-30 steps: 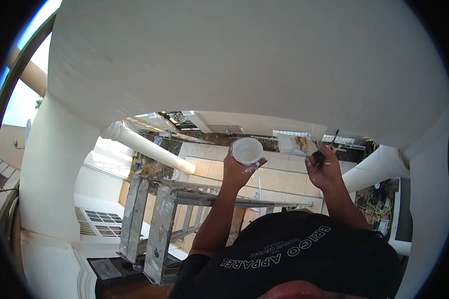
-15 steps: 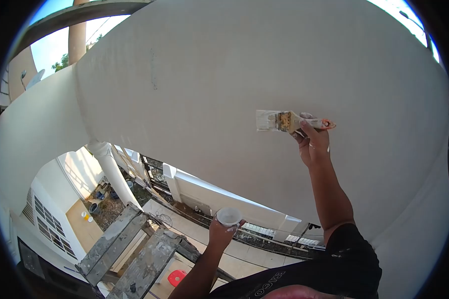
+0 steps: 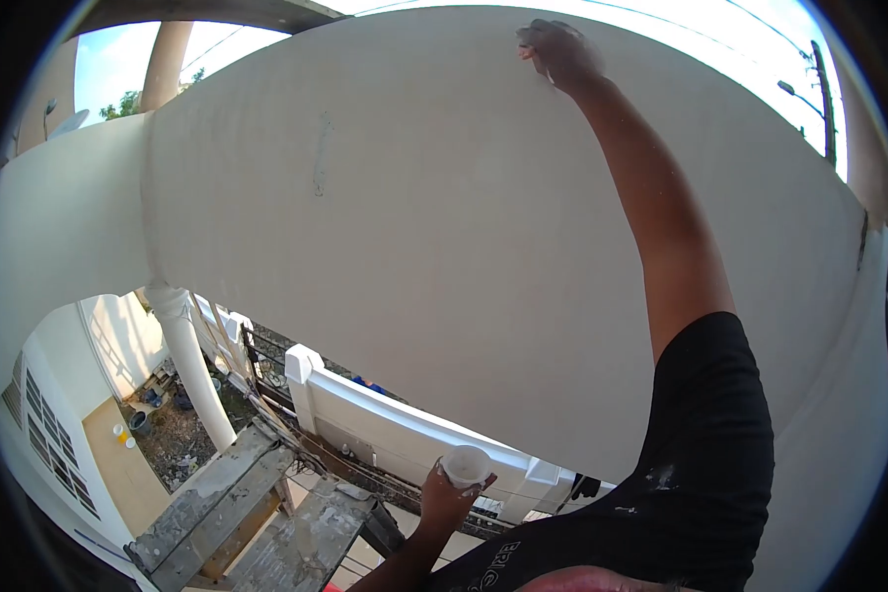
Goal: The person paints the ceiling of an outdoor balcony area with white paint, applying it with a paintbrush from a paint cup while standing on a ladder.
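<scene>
High on the pale wall (image 3: pixel 414 217), at its upper edge, my right hand (image 3: pixel 565 57) is closed and somewhat blurred by motion. An orange handle end pokes out at its left; it belongs to the paintbrush, whose bristles are hidden from view. Low in the middle, my left hand (image 3: pixel 448 505) grips a small whitish plastic cup (image 3: pixel 466 464) from the side and below. The cup is held upright, its mouth towards me, and what is inside is hard to make out. White paint marks dot the black sleeve of my right arm.
Paint-spattered scaffold planks (image 3: pixel 207 508) lie at the lower left. Beyond them stands a white round column (image 3: pixel 189 360). A lower white boundary wall (image 3: pixel 395 419) runs below the painted wall. A utility pole (image 3: pixel 825 109) rises at the upper right.
My right hand has gone up and slightly left, from mid-wall to the top edge, with the paintbrush. The cup in my left hand sits slightly lower and further right in view.
</scene>
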Action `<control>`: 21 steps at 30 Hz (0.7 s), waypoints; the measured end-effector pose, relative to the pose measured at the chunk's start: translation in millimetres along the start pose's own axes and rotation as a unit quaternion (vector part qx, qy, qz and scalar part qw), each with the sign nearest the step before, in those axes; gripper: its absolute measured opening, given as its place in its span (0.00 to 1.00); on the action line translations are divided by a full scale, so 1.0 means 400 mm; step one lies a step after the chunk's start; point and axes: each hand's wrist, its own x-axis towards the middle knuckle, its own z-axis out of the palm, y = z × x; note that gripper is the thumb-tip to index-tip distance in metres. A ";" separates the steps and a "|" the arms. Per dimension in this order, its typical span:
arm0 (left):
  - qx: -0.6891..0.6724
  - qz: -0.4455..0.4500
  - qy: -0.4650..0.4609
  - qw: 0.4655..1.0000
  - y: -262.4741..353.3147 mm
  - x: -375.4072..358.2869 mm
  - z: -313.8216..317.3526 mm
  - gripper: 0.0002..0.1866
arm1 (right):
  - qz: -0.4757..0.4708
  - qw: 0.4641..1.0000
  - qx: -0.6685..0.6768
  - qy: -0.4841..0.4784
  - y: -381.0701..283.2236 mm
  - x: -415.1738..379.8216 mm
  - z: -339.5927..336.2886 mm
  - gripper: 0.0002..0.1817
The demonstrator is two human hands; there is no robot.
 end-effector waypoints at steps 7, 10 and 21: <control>0.081 -0.009 -0.003 0.997 -0.003 -0.006 -0.005 0.28 | -0.265 0.941 -0.165 -0.128 -0.203 -0.420 0.119 0.03; 0.092 0.012 0.004 0.996 -0.009 -0.001 -0.001 0.28 | -0.135 0.981 -0.112 -0.079 -0.190 -0.317 0.012 0.07; 0.053 0.022 0.023 0.998 -0.008 0.002 -0.004 0.28 | -0.269 0.945 -0.146 -0.116 -0.179 -0.332 0.153 0.02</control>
